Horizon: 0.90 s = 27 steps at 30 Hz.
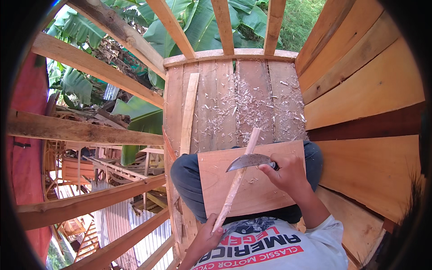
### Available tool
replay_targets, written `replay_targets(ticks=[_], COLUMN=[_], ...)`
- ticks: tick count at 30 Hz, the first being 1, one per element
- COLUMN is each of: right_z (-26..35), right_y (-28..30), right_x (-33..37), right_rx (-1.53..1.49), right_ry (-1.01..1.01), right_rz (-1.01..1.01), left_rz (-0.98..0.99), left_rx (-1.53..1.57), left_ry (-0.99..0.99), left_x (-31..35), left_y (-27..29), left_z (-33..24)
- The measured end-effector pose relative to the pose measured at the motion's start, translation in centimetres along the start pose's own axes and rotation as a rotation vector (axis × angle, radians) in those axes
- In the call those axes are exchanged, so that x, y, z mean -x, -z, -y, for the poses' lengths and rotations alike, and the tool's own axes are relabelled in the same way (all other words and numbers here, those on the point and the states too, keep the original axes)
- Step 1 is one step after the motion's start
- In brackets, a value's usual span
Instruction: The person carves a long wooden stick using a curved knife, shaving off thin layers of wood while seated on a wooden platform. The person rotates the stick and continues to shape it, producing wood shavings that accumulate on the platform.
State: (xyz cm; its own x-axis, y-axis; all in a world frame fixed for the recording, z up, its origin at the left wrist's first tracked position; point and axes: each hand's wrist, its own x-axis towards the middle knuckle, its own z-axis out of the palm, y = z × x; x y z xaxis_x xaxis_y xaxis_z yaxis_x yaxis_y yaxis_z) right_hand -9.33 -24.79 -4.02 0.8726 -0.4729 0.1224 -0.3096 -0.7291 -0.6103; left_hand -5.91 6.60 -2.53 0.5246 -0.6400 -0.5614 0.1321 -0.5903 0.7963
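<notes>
My left hand (210, 235) is closed round the near end of a thin wooden stick (236, 182), which slants away from me and to the right. In my right hand (288, 173) is the handle of a curved knife (247, 161). Its broad metal blade points left and lies across the upper part of the stick. Beneath both, a flat wooden board (270, 198) rests over my lap, with a few shavings on it. The handle is mostly hidden by my fingers.
Wood shavings (243, 103) litter the plank floor (175, 103) ahead. A loose wooden strip (189, 112) lies at its left. Spaced wooden slats (90, 128) line the left side, and a solid plank wall (369, 157) stands close on the right. Banana leaves (193, 31) grow beyond.
</notes>
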Motion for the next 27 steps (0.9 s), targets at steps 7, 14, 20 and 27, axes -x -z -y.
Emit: replay_targets(ticks=[7,14,20,27], right_z=[-0.9,-5.7,0.5,-2.1], right_y=[0.5,5.3,0.5,0.3], right_x=[-2.2,-4.8,0.4,-2.0], right_rx=[0.152,-0.024,0.036,0.157], right_ry=[0.087,-0.378,0.097,0.149], right_rz=[-0.113,-0.249,0.032,-0.174], left_rz=[0.153,0.141,0.244,0.322], left_rx=[0.172,0.353,0.337,0.323], left_ry=[0.046,0.138,0.095,0.095], left_x=[0.5,1.9,0.3,0.5], left_y=[-0.1,0.6,0.9,0.7], left_z=[1.8,2.2,-0.7,0.1])
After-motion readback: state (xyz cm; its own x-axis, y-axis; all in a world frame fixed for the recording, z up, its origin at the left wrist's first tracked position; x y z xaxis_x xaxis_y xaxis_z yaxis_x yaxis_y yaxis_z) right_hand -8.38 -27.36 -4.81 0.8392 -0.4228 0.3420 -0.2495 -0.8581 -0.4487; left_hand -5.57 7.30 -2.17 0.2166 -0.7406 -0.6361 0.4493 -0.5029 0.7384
